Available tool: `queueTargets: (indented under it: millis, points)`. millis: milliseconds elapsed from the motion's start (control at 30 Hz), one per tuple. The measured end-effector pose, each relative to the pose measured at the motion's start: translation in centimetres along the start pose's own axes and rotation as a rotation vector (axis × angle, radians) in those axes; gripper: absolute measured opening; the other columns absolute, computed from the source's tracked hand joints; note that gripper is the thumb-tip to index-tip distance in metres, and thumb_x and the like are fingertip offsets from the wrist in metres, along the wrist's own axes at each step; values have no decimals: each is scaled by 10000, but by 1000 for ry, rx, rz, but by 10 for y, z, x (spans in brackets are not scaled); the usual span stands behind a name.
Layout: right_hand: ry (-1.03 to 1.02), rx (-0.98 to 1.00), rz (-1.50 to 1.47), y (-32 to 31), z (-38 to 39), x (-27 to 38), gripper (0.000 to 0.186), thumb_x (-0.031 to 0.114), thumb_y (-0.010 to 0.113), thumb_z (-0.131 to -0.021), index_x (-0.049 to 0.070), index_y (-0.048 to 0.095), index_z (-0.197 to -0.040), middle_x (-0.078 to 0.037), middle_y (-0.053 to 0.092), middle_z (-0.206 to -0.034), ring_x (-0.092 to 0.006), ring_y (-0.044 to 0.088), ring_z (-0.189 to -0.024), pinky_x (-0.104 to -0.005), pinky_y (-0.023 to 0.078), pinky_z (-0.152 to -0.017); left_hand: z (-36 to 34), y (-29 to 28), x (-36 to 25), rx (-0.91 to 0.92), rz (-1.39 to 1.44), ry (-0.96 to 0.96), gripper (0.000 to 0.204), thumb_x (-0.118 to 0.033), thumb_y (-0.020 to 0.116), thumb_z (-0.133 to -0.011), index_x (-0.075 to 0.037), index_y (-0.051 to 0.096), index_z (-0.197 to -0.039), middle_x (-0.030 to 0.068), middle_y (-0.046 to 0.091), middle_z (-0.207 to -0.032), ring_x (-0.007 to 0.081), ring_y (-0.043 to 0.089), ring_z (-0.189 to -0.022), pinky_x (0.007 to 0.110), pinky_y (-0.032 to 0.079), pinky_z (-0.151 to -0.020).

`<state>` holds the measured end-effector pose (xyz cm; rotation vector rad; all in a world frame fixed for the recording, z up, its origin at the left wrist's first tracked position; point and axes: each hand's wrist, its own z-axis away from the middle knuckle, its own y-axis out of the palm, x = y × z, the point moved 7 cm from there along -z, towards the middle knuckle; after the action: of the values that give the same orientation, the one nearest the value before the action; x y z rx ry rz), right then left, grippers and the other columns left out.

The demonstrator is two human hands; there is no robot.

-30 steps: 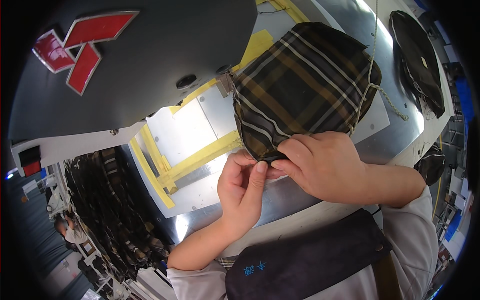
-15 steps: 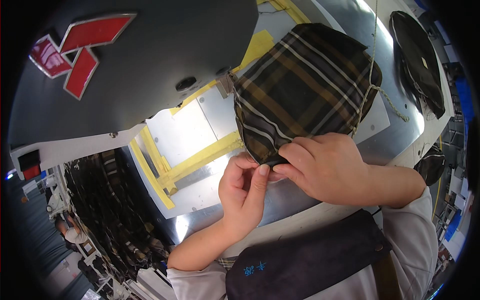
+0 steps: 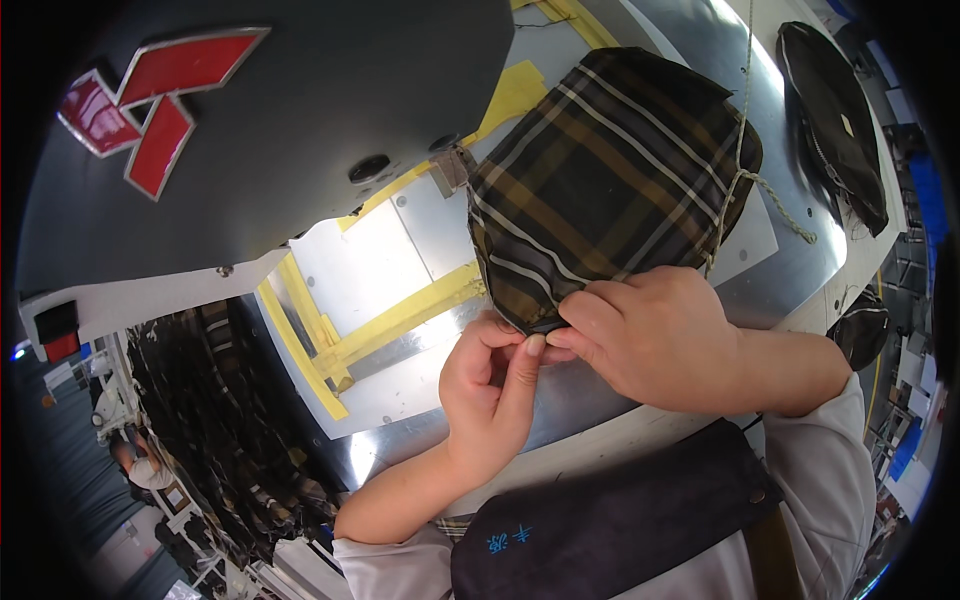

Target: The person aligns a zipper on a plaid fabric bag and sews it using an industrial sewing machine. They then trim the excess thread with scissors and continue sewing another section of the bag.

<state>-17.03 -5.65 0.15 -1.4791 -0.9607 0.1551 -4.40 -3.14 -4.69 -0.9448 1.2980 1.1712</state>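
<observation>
A dark plaid fabric piece [image 3: 610, 170] with brown, white and olive stripes lies on the metal machine bed. Its near corner is pinched between both of my hands. My left hand [image 3: 490, 385] grips the edge with thumb and index finger, the thumb on top. My right hand [image 3: 650, 335] holds the same corner from the right, thumb and forefinger pressed together on the cloth. The fingertips of the two hands nearly meet, and they hide the very tip of the corner.
A large dark sewing machine head [image 3: 300, 130] with a red emblem stands at the left. Yellow tape [image 3: 400, 315] marks the white plate. A cord [image 3: 742, 120] hangs over the fabric's right side. Dark cloth pieces [image 3: 835, 125] lie at right; plaid fabric [image 3: 220, 420] is piled at left.
Both hands stay on the corner. The left thumb and fingertips have shifted slightly toward the right hand and nearer to me; the fabric has hardly moved.
</observation>
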Motion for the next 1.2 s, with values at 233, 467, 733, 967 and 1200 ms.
queueTargets:
  millis: [233, 467, 733, 967, 1200]
  points:
    - [1, -38, -34, 1, 0, -2, 274, 284, 625, -862, 72, 489, -754, -45, 556, -589, -194, 595, -495, -306, 455, -433, -2, 1, -2, -31, 105, -5, 64, -33, 471, -970, 18, 439, -994, 137, 615, -982, 189, 652, -859, 343, 577, -787]
    - [6, -88, -55, -2, 0, -2, 293, 304, 650, -847, 68, 497, -767, -48, 554, -606, -192, 593, -507, -296, 453, -438, -3, -1, -2, -32, 170, -13, 64, -31, 473, -970, 5, 449, -1017, 120, 613, -1018, 148, 625, -893, 307, 552, -803]
    - [10, -69, -52, 0, 0, -3, 291, 296, 655, -842, 68, 488, -771, -42, 534, -594, -188, 583, -498, -294, 451, -438, -3, 1, -2, -15, 170, -3, 60, -23, 476, -968, -3, 445, -1015, 112, 609, -1027, 136, 610, -915, 297, 531, -824]
    - [2, -62, -37, -1, 1, -2, 282, 288, 647, -847, 71, 485, -768, -42, 533, -594, -182, 584, -497, -292, 452, -438, -3, 1, -1, -13, 159, -22, 63, -27, 472, -968, 4, 431, -1005, 128, 608, -1011, 166, 633, -891, 326, 564, -796]
    - [10, -12, -21, -1, 1, -2, 274, 283, 637, -853, 68, 488, -770, -44, 541, -599, -184, 592, -504, -293, 449, -438, -3, 1, 0, 6, 120, -24, 53, -9, 462, -966, 11, 429, -1002, 134, 603, -1011, 177, 636, -901, 344, 574, -808]
